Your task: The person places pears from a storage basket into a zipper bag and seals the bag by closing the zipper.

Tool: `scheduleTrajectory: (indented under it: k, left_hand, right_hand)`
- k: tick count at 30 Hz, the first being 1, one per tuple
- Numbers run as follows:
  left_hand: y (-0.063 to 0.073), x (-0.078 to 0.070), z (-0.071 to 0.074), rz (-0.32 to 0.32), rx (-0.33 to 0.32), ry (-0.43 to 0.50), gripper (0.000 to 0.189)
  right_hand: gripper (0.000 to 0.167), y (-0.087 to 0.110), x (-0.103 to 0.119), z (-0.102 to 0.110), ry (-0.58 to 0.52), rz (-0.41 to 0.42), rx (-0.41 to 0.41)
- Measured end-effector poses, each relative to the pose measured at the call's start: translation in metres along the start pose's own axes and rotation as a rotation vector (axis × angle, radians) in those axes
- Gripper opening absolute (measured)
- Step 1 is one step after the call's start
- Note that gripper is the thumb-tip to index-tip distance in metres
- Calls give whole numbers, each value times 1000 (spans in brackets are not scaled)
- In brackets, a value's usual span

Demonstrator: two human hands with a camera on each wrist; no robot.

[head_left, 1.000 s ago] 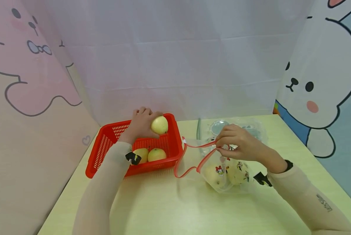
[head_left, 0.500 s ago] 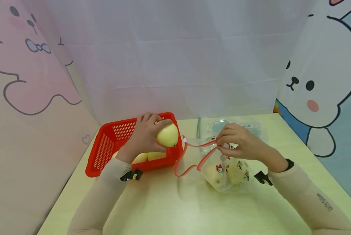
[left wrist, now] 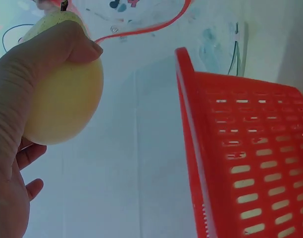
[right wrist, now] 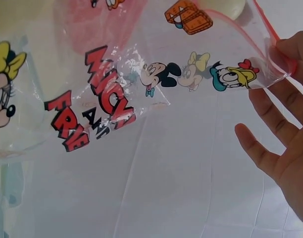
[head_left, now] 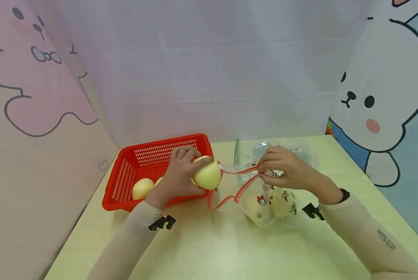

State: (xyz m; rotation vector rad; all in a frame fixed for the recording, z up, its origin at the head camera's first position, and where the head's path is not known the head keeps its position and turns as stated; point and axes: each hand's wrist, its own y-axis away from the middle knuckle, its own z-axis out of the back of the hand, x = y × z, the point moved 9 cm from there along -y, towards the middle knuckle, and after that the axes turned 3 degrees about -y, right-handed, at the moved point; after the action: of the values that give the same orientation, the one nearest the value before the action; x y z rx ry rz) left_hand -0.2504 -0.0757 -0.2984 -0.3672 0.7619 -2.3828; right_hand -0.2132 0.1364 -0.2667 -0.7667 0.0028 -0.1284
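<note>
My left hand (head_left: 181,173) grips a pale yellow pear (head_left: 207,173) beside the right end of the red plastic basket (head_left: 119,175). In the left wrist view, the thumb lies across the pear (left wrist: 67,106) near its dark stem. To the right, my right hand (head_left: 289,171) pinches the red-edged mouth of a clear zip bag (head_left: 243,192) and holds it open toward the pear. Several pears show through the bag's film. Cartoon figures and red lettering cover the bag (right wrist: 156,74) in the right wrist view. Another pear (head_left: 142,188) lies in the basket, with more partly hidden by the left hand.
Flat clear plastic packaging (head_left: 301,151) lies on the table behind the right hand. A pale cloth backdrop (head_left: 209,77) rises behind the table (head_left: 222,249), with printed cartoon panels at both sides.
My left hand has lifted the pear out of the basket and carried it right and nearer, over the basket's rim toward the bag mouth. My right hand has stayed almost still.
</note>
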Motion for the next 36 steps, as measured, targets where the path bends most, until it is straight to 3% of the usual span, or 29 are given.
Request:
scheduleTrajectory:
  k: [9, 14, 20, 28, 36]
  left_hand:
    - [7, -35, -6, -144, -102, -65, 72]
    - [6, -45, -14, -167, -92, -44, 72]
    - [4, -51, -35, -161, 10, -25, 72]
    - [3, -47, -61, -63, 200, 27, 70]
    - [7, -45, -71, -3, 360, -22, 71]
  right_hand:
    - [29, -2, 2, 1, 17, 30, -42]
    - [29, -3, 3, -1, 27, 17, -35]
    - [32, -2, 1, -4, 14, 4, -22]
    - [34, -1, -1, -6, 3, -27, 12]
    - [33, -2, 0, -5, 3, -21, 16]
